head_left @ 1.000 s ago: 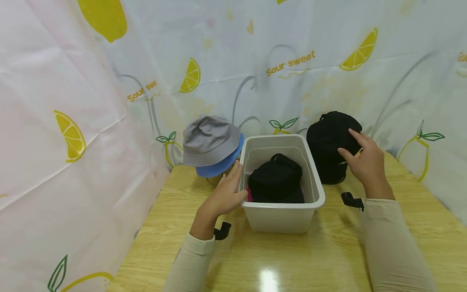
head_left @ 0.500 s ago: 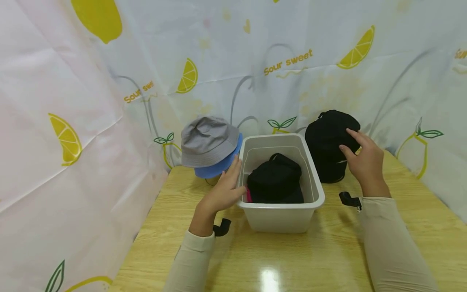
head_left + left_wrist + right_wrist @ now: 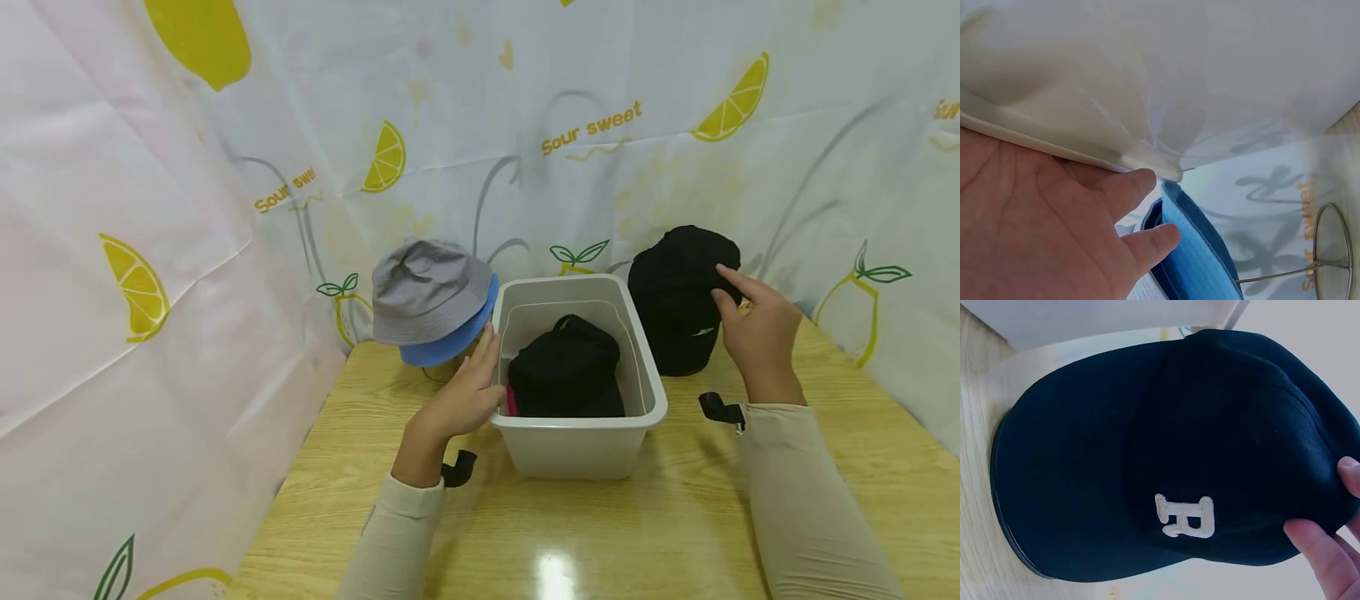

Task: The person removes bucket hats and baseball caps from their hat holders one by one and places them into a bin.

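Monitoring, I logged: bin (image 3: pixel 573 454) held black hat (image 3: pixel 566 371); left hand (image 3: pixel 456 407), straight-fingered, touched rim (image 3: pixel 581 422); right hand (image 3: pixel 763 337) pinched cap (image 3: pixel 675 283) (R (image 3: pixel 1191 516) legible only from right wrist).

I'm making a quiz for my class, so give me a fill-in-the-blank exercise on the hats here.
The black cap at the right hand bears the letter ____.
Under the gray hat sits another hat coloured ____.
The left hand touches the bin, where the topmost hat is ____.

Missing words: R; blue; black.
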The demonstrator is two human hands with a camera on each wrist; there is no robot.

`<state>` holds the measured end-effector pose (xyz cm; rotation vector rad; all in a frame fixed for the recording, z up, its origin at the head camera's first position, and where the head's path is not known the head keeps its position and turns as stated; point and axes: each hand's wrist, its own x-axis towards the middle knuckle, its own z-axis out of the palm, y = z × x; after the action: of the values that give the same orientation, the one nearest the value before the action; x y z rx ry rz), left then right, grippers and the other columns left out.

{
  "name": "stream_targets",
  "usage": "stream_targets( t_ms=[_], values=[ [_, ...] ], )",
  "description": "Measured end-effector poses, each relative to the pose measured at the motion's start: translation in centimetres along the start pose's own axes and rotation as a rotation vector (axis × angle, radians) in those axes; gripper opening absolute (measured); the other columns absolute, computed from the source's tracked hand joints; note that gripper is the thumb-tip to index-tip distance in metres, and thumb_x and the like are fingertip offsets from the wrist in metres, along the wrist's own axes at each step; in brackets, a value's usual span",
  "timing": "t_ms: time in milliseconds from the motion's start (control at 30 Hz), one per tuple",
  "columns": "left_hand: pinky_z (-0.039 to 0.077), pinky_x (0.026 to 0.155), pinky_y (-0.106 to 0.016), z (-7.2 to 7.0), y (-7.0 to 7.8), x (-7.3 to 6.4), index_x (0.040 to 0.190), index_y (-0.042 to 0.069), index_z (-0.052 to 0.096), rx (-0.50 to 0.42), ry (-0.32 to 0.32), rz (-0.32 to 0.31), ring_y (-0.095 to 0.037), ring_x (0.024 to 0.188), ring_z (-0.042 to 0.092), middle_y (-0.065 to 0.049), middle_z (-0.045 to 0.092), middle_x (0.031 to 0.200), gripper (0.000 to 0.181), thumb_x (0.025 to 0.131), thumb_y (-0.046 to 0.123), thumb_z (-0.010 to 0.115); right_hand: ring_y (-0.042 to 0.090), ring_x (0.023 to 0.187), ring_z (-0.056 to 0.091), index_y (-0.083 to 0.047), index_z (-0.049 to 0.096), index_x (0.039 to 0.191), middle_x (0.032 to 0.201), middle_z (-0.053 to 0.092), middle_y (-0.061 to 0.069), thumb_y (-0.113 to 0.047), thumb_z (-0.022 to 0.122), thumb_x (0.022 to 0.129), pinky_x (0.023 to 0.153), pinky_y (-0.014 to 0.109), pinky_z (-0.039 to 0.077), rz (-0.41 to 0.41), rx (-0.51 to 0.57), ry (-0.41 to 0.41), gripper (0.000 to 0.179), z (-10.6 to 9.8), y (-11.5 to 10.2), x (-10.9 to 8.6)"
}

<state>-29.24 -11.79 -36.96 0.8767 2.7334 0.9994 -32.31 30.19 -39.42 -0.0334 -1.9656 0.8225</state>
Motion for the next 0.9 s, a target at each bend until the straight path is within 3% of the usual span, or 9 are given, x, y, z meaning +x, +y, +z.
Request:
stream_targets(
  t_ms=[67,133,200,233,300,433,567,700,900],
  values=[
    [-0.005,0.129,-0.055,0.0,0.0,0.0,0.166,0.009,-0.001,0.0,0.0,-0.003,-0.018,0.16,-0.01,-0.006,-0.019,0.174,0.084,0.095,0.016,0.043,-0.003,0.033,0.015,-0.022,0.073,0.132,0.127,0.072,0.016,-0.02,0.074,0.098,0.041,0.021,0.018,0.004,0.005,0.019,0.035,0.0,-0.1,0.1],
    [-0.005,0.128,-0.055,0.0,0.0,0.0,0.167,0.008,0.0,0.002,0.001,-0.005,-0.019,0.16,-0.01,-0.006,-0.019,0.174,0.084,0.094,0.016,0.043,-0.002,0.042,0.046,-0.023,0.074,0.132,0.127,0.073,0.013,-0.021,0.074,0.098,0.048,0.015,0.024,0.026,0.008,0.04,0.034,-0.1,-0.2,0.1],
    [-0.006,0.128,-0.056,0.1,0.0,0.0,0.166,0.007,0.0,0.002,0.003,-0.006,-0.019,0.16,-0.01,-0.006,-0.019,0.174,0.084,0.094,0.016,0.042,0.009,0.07,0.07,-0.022,0.075,0.131,0.127,0.073,0.011,-0.022,0.074,0.098,0.061,0.008,0.033,0.045,0.022,0.058,0.032,-0.2,-0.4,0.2],
    [-0.006,0.128,-0.056,0.1,0.0,0.0,0.167,0.007,0.0,0.0,0.004,-0.006,-0.02,0.16,-0.01,-0.006,-0.019,0.174,0.084,0.094,0.016,0.042,0.018,0.086,0.075,-0.021,0.075,0.13,0.127,0.073,0.011,-0.022,0.073,0.098,0.068,0.006,0.036,0.051,0.031,0.065,0.032,-0.3,-0.6,0.2],
    [-0.007,0.128,-0.056,0.1,0.0,0.0,0.167,0.007,0.0,-0.002,0.005,-0.005,-0.02,0.16,-0.01,-0.006,-0.019,0.174,0.085,0.094,0.016,0.042,0.03,0.115,0.071,-0.021,0.076,0.129,0.127,0.074,0.01,-0.023,0.073,0.099,0.083,0.003,0.037,0.068,0.047,0.074,0.03,-0.4,-0.8,0.3],
    [-0.005,0.128,-0.057,0.1,-0.1,0.0,0.166,0.006,0.001,0.0,0.005,-0.003,-0.019,0.16,-0.01,-0.006,-0.018,0.174,0.084,0.094,0.017,0.041,0.029,0.117,0.07,-0.022,0.077,0.127,0.126,0.074,0.008,-0.026,0.072,0.099,0.09,0.002,0.037,0.096,0.065,0.086,0.028,-0.8,-1.3,0.2],
    [-0.005,0.128,-0.055,0.1,-0.1,-0.1,0.166,0.006,0.001,-0.005,0.0,-0.008,-0.019,0.16,-0.01,-0.006,-0.018,0.174,0.084,0.094,0.016,0.042,0.0,0.113,0.068,-0.023,0.078,0.124,0.123,0.076,0.005,-0.03,0.073,0.099,0.092,0.003,0.04,0.126,0.078,0.126,0.027,-1.2,-1.9,0.3],
    [-0.006,0.128,-0.055,0.1,-0.1,-0.1,0.166,0.006,0.001,-0.012,-0.002,-0.011,-0.019,0.16,-0.011,-0.006,-0.019,0.174,0.084,0.094,0.016,0.042,-0.025,0.098,0.055,-0.021,0.08,0.121,0.118,0.078,0.007,-0.03,0.077,0.095,0.093,0.005,0.042,0.145,0.095,0.181,0.027,-1.5,-2.5,0.6],
    [-0.006,0.128,-0.058,0.1,-0.2,0.0,0.166,0.006,0.001,-0.007,0.006,0.0,-0.019,0.16,-0.01,-0.006,-0.019,0.174,0.084,0.093,0.017,0.041,-0.028,0.092,0.051,-0.011,0.081,0.115,0.113,0.078,0.014,-0.02,0.081,0.092,0.09,0.005,0.041,0.153,0.096,0.221,0.024,-2.1,-4.3,1.0]
  ],
)
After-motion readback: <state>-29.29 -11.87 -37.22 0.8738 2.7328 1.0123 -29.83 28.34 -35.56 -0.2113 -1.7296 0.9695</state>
